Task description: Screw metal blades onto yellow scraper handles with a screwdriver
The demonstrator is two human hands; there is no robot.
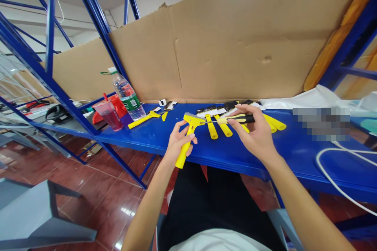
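My left hand [178, 143] is closed round the yellow handle of a scraper [184, 153], held tilted with its wide head up. In my right hand [255, 131] is a screwdriver [235, 119] with a pale yellow and black handle, lying almost level. Its shaft points left and its tip meets the scraper's head, or nearly so; the exact contact is too small to tell. Behind the hands several more yellow scrapers [225, 127] lie on the blue table [203, 168]. Another yellow scraper [143, 120] rests to the left, beside a small yellow piece [164, 116].
A water bottle [126, 96] and a cup of red drink [108, 113] stand at the left. Black-and-white packages [206, 110] lie by the cardboard wall [220, 47]. A white cable [321, 160] and plastic bags [297, 98] are on the right. Blue rack posts [64, 98] rise at the left.
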